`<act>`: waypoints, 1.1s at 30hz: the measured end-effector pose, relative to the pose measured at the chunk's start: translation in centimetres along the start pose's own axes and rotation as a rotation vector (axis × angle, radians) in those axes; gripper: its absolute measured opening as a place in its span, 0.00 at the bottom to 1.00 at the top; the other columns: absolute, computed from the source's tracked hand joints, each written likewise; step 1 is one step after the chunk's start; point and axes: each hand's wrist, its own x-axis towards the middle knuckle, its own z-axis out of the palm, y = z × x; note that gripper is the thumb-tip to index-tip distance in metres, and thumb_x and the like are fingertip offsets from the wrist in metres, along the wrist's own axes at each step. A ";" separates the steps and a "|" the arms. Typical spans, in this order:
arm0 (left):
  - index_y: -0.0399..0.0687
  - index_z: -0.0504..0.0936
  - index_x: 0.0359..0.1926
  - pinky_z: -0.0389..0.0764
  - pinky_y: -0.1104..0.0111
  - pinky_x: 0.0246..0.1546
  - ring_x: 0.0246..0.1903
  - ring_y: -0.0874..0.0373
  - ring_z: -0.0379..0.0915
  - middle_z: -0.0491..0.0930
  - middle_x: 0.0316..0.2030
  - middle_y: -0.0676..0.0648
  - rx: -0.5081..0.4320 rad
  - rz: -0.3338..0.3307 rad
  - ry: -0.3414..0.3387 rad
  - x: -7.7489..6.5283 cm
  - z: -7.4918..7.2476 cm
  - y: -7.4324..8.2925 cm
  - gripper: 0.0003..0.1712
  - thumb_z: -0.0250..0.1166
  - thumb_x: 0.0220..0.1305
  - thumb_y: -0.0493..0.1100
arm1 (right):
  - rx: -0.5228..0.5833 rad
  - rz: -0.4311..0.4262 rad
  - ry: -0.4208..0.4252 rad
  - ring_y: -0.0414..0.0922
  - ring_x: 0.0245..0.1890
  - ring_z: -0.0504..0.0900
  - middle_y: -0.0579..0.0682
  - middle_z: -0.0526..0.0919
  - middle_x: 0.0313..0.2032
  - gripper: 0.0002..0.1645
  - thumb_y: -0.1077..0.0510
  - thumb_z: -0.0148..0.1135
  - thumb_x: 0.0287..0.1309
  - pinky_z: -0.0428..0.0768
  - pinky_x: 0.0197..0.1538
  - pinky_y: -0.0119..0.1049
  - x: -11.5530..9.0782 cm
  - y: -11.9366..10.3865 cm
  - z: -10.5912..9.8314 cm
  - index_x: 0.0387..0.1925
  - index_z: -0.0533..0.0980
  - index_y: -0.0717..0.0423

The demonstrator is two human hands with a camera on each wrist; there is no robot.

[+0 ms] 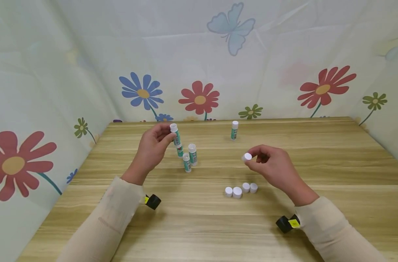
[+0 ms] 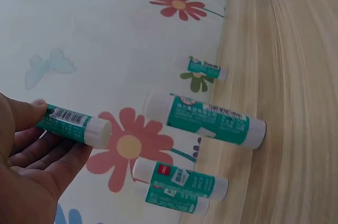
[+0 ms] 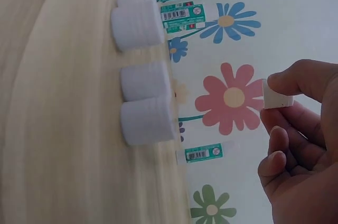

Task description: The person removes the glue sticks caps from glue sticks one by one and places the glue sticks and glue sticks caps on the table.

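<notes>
My left hand [image 1: 154,145] grips a green-labelled glue stick [image 1: 176,135] raised over the table, its white open end upward. In the left wrist view this glue stick [image 2: 68,123] lies between thumb and fingers. Under and beside it stand a glue stick [image 1: 180,151], partly covered by the held one, and two uncapped ones, a taller glue stick [image 1: 193,155] and a shorter glue stick [image 1: 187,164]. My right hand [image 1: 274,165] pinches a white cap [image 1: 247,157] above the table. The same cap [image 3: 275,97] shows between thumb and fingertips in the right wrist view.
Several white caps stand in a row near the right hand, among them a wider cap [image 1: 237,193]. Farther back, a capped glue stick [image 1: 234,130] stands upright near the table's [image 1: 284,131] rear edge. A flowered curtain [image 1: 172,54] hangs behind.
</notes>
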 end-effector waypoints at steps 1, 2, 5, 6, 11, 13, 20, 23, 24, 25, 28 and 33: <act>0.44 0.76 0.55 0.79 0.61 0.56 0.49 0.53 0.78 0.80 0.49 0.44 0.011 0.002 -0.008 0.1 -0.1 -0.3 0.17 0.62 0.67 0.42 | -0.005 -0.004 -0.010 0.45 0.29 0.72 0.50 0.77 0.28 0.12 0.52 0.71 0.54 0.71 0.27 0.31 0.0 0.2 0.0 0.39 0.81 0.51; 0.44 0.76 0.55 0.79 0.61 0.55 0.49 0.54 0.78 0.81 0.49 0.44 0.025 0.002 -0.018 0.1 -0.2 -0.6 0.17 0.62 0.67 0.42 | -0.011 -0.008 -0.021 0.45 0.29 0.72 0.50 0.77 0.27 0.12 0.52 0.71 0.54 0.71 0.27 0.31 0.0 0.3 0.1 0.39 0.81 0.51; 0.44 0.77 0.54 0.80 0.61 0.54 0.48 0.53 0.79 0.82 0.49 0.44 0.077 -0.003 -0.054 0.3 -0.4 -1.5 0.17 0.64 0.66 0.43 | -0.029 -0.014 -0.061 0.45 0.28 0.72 0.49 0.77 0.27 0.12 0.53 0.70 0.55 0.71 0.26 0.31 0.1 0.8 0.1 0.39 0.80 0.52; 0.44 0.77 0.54 0.80 0.61 0.54 0.49 0.53 0.80 0.82 0.49 0.44 0.096 -0.004 -0.063 0.4 -0.4 -1.8 0.18 0.64 0.65 0.44 | -0.037 -0.016 -0.074 0.45 0.28 0.72 0.49 0.77 0.27 0.12 0.53 0.70 0.55 0.71 0.26 0.31 0.2 1.0 0.2 0.39 0.80 0.52; 0.44 0.78 0.51 0.81 0.60 0.53 0.48 0.52 0.81 0.83 0.48 0.43 0.126 -0.022 -0.095 0.5 -0.7 -3.1 0.16 0.66 0.64 0.44 | -0.068 -0.012 -0.116 0.45 0.30 0.72 0.49 0.77 0.28 0.11 0.54 0.69 0.55 0.71 0.28 0.32 0.4 1.9 0.3 0.39 0.80 0.52; 0.44 0.78 0.50 0.82 0.60 0.51 0.47 0.52 0.81 0.83 0.47 0.43 0.129 -0.032 -0.114 0.6 -0.7 -3.5 0.16 0.66 0.64 0.43 | -0.086 -0.009 -0.132 0.45 0.30 0.71 0.48 0.77 0.28 0.10 0.53 0.70 0.55 0.71 0.29 0.32 0.5 2.3 0.3 0.38 0.81 0.52; 0.45 0.77 0.48 0.83 0.61 0.47 0.45 0.54 0.82 0.83 0.46 0.45 0.155 -0.056 -0.199 0.7 -0.4 -4.9 0.14 0.66 0.63 0.40 | -0.145 -0.008 -0.215 0.44 0.30 0.72 0.46 0.79 0.28 0.09 0.53 0.71 0.53 0.70 0.30 0.32 0.9 3.3 0.2 0.36 0.83 0.49; 0.45 0.77 0.47 0.83 0.62 0.46 0.44 0.55 0.81 0.83 0.45 0.45 0.171 -0.050 -0.227 0.7 -0.2 -5.4 0.13 0.65 0.62 0.39 | -0.171 -0.016 -0.249 0.43 0.31 0.73 0.45 0.80 0.30 0.07 0.55 0.70 0.53 0.72 0.32 0.33 0.9 3.4 0.3 0.36 0.83 0.48; 0.45 0.77 0.47 0.83 0.62 0.47 0.44 0.55 0.81 0.82 0.45 0.45 0.175 -0.050 -0.236 0.7 -0.2 -5.5 0.13 0.65 0.62 0.39 | -0.177 -0.021 -0.258 0.43 0.31 0.73 0.45 0.81 0.30 0.07 0.56 0.70 0.53 0.73 0.32 0.33 0.9 3.5 0.3 0.36 0.83 0.48; 0.45 0.78 0.47 0.83 0.62 0.47 0.44 0.55 0.81 0.82 0.45 0.45 0.180 -0.050 -0.242 0.7 -0.1 -5.6 0.12 0.65 0.62 0.39 | -0.184 -0.026 -0.267 0.43 0.31 0.73 0.45 0.81 0.30 0.07 0.56 0.70 0.53 0.73 0.33 0.33 0.9 3.5 0.3 0.36 0.83 0.48; 0.45 0.78 0.47 0.83 0.62 0.48 0.44 0.55 0.81 0.82 0.45 0.45 0.184 -0.060 -0.258 0.7 0.0 -5.8 0.12 0.66 0.62 0.39 | -0.190 -0.044 -0.291 0.42 0.30 0.74 0.45 0.81 0.29 0.06 0.58 0.69 0.53 0.73 0.33 0.33 0.9 3.6 0.3 0.35 0.83 0.50; 0.44 0.77 0.48 0.82 0.60 0.49 0.45 0.54 0.81 0.82 0.46 0.44 0.183 -0.086 -0.275 0.7 0.0 -5.9 0.13 0.65 0.62 0.40 | -0.190 -0.046 -0.325 0.41 0.30 0.74 0.44 0.81 0.28 0.07 0.61 0.68 0.52 0.73 0.33 0.33 0.9 3.8 0.3 0.35 0.83 0.51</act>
